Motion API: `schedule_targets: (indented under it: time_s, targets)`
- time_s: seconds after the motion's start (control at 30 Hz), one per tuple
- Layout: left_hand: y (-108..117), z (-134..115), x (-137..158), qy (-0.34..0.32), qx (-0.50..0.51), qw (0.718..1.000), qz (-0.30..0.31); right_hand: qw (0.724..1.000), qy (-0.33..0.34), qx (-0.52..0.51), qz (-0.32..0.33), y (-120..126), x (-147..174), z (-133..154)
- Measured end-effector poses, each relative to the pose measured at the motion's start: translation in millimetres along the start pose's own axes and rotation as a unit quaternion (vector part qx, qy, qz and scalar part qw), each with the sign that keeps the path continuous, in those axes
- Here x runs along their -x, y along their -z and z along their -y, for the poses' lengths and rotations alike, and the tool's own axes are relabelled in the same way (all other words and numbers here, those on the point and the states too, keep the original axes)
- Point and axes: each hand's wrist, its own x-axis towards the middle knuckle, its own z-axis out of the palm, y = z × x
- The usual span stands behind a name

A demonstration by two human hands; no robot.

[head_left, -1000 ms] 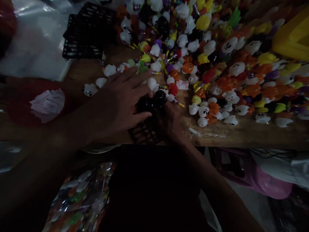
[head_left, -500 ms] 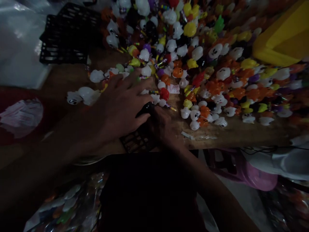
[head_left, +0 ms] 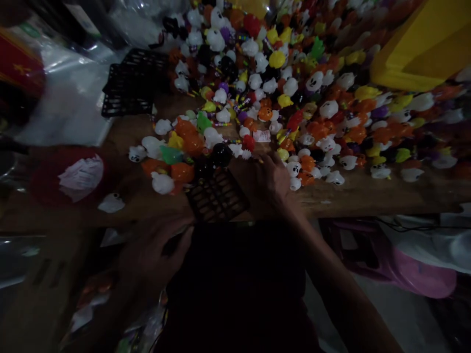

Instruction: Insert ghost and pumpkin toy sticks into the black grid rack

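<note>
My left hand (head_left: pixel 158 245) hangs at the table's front edge, smeared by motion, with a dark gap between thumb and fingers and nothing visible in it. My right hand (head_left: pixel 274 179) rests on the table with fingers curled down; whatever lies under its fingertips is hidden. Between the hands a black plastic grid (head_left: pixel 219 196) lies flat at the edge. Just behind it are shiny black figures (head_left: pixel 222 155). Left of the grid sits a cluster of small toy figures, among them an orange one (head_left: pixel 183 172), a white one (head_left: pixel 162 183) and a green one (head_left: pixel 171 155).
A large heap of ghost and pumpkin figures (head_left: pixel 327 130) covers the back and right. A yellow container (head_left: pixel 415 49) stands at back right. Black grids (head_left: pixel 128 86) and a red bowl (head_left: pixel 47 179) of paper slips are at left. A pink stool (head_left: pixel 423 274) stands below the table.
My hands have come apart: the left drew back towards me off the table, the right shifted right. The grid, black figures and toy cluster are now uncovered. The view has swung left.
</note>
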Motion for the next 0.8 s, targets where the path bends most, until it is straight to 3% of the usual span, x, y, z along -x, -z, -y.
schedule_targets:
  time_s: [0.07,0.2,0.3,0.4,0.47,0.63,0.8]
  targets:
    - [-19,7,17,-0.038,-0.055,0.997,-0.026,0.998,-0.028,0.049,0.037,-6,-9,3]
    - [-48,19,26,-0.054,-0.125,0.991,-0.013,0.992,-0.059,0.094,0.066,-18,-26,8]
    - [-56,20,21,-0.048,-0.124,0.991,-0.021,0.996,-0.067,0.066,-0.006,-14,-31,4]
    - [-62,18,10,-0.031,-0.103,0.993,-0.038,0.992,-0.008,-0.023,-0.120,-1,-23,5]
    - [-67,18,3,-0.020,-0.088,0.995,-0.039,0.986,0.026,-0.092,-0.137,6,-8,13]
    - [-72,22,1,0.003,-0.028,0.998,-0.056,0.964,0.053,-0.255,-0.053,-8,40,47]
    - [-61,25,4,0.081,0.017,0.992,-0.099,0.940,0.048,-0.338,0.018,-41,43,71]
